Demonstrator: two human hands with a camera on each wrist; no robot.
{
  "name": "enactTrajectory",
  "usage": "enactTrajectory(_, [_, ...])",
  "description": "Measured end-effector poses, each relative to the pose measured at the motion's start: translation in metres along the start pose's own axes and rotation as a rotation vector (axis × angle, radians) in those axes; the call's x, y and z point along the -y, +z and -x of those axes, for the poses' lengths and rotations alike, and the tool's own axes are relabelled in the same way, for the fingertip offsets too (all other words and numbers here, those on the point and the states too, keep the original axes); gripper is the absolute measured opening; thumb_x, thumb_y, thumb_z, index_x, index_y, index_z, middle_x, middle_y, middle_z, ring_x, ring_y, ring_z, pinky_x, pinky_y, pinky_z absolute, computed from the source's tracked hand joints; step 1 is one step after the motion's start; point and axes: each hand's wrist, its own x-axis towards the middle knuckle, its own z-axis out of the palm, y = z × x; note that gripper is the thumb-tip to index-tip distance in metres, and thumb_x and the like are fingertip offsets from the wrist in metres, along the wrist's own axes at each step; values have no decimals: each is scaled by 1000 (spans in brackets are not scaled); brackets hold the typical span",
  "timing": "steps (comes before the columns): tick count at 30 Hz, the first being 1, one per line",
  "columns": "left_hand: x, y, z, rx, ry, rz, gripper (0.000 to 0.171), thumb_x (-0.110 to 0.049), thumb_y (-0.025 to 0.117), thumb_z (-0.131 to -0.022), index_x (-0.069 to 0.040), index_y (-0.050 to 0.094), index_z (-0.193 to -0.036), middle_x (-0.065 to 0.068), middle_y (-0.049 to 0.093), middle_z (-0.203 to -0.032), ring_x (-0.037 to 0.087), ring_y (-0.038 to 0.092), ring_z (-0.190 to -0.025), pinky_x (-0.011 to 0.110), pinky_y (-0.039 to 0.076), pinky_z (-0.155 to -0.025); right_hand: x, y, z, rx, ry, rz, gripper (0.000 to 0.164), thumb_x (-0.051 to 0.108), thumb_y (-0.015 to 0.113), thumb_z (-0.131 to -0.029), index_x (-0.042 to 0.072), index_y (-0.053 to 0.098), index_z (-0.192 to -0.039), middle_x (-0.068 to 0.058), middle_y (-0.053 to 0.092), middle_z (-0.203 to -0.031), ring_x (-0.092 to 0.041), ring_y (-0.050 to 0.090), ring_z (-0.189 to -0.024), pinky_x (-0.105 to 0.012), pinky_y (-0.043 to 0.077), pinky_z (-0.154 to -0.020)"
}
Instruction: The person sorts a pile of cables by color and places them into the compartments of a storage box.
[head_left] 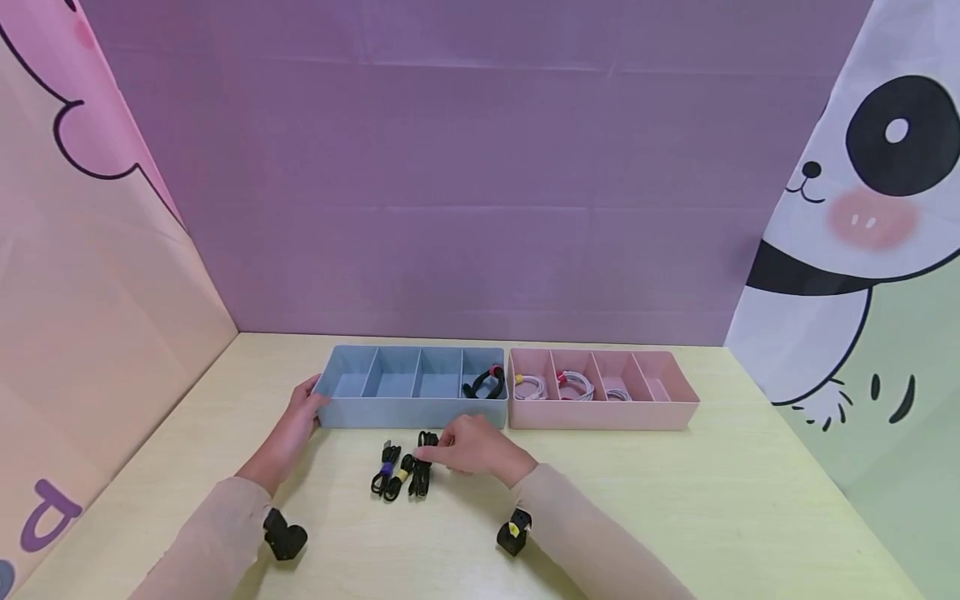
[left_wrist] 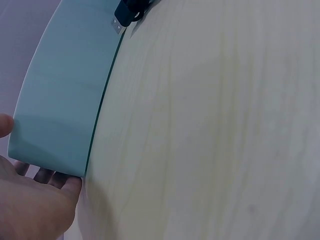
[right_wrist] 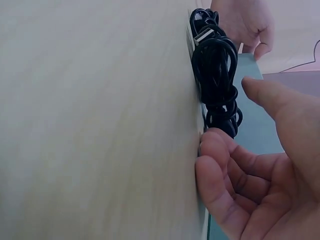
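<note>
My left hand [head_left: 303, 406] grips the left end of a blue box [head_left: 412, 413]. In the left wrist view its thumb is at the rim and its fingers press the end wall. My right hand [head_left: 476, 446] is at the rightmost of several bundled black cables, its fingertips right at that cable [head_left: 422, 477]. In the right wrist view the thumb stands apart from the bent fingers, and the black cable [right_wrist: 216, 70] shows beyond them. Beside it lie a cable with a yellow tie [head_left: 399, 477] and one with a purple tie [head_left: 386, 469].
A black cable with a red tie [head_left: 486, 383] lies in the blue box's rightmost compartment. A pink divided box [head_left: 600, 417] abuts on the right, with coiled white cables [head_left: 576, 385] in its compartments. A purple backdrop [head_left: 480, 167] stands behind the wooden table [head_left: 787, 500].
</note>
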Motion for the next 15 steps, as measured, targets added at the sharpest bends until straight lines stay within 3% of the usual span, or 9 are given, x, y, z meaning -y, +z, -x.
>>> enactTrajectory(4, [0,0,1,0,0,6,69,-17,29,-103,-2,-11,-157,26,-6,-162,37,4,-147,51,8,-121,3,1,-2,-2,0,32,61,58,68,-88,20,40,-49,11,31,-43,-7,30,-43,-23,28,-46])
enactTrajectory(6, [0,1,2,0,-2,10,69,-17,29,-103,-2,-11,-158,26,-6,-162,37,4,-147,51,8,-121,4,2,-3,-3,0,45,61,57,69,-87,20,39,-49,12,29,-43,-6,28,-43,-22,27,-45])
enactTrajectory(15, [1,1,1,-3,-11,11,69,-17,29,-103,-3,-10,-158,25,-6,-162,36,4,-148,51,9,-121,5,1,-2,18,27,-15,46,49,72,-88,14,65,-59,8,49,-48,-8,44,-46,-23,37,-48])
